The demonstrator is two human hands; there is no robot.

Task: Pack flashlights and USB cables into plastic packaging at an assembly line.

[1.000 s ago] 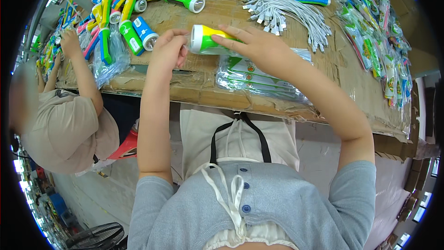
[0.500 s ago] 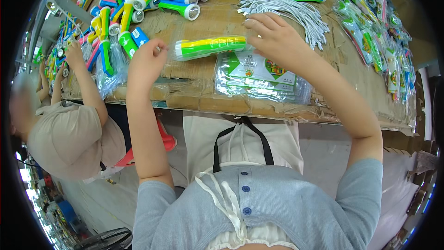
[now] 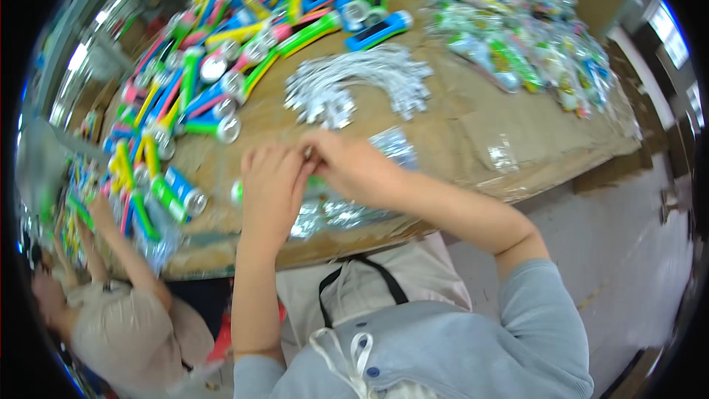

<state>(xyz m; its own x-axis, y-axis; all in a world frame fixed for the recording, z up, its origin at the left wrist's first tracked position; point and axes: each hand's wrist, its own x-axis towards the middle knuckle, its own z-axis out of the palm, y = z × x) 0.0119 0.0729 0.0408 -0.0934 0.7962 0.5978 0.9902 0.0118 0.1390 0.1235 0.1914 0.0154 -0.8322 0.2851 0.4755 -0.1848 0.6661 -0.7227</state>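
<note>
Meeting just left of the frame's centre, the person's left hand (image 3: 272,174) and right hand (image 3: 346,166) are held fingertip to fingertip above a cardboard-covered table (image 3: 458,151). The fingers are drawn in close, the right ones curled; whether anything is pinched between them cannot be told through the blur. A torch (image 3: 236,191) is mostly hidden beneath the left hand, with only a white-and-green end shown at that hand's left; whether it is inside a bag cannot be made out. Clear plastic bags (image 3: 332,216) are seen just below the hands, near the table's front edge.

The work is judged to be well short of complete. Across the upper right, a heap of wrapped pieces (image 3: 517,44) is taken to be the finished share. Left to be handled, it seems, are the many bare torches (image 3: 238,34) piled across the upper left, and a blue torch (image 3: 380,32) at top centre. Below that one, white cables (image 3: 369,66) are bunched in a curve. At the far left, a co-worker's hand (image 3: 102,212) is seen beside more torches.
</note>
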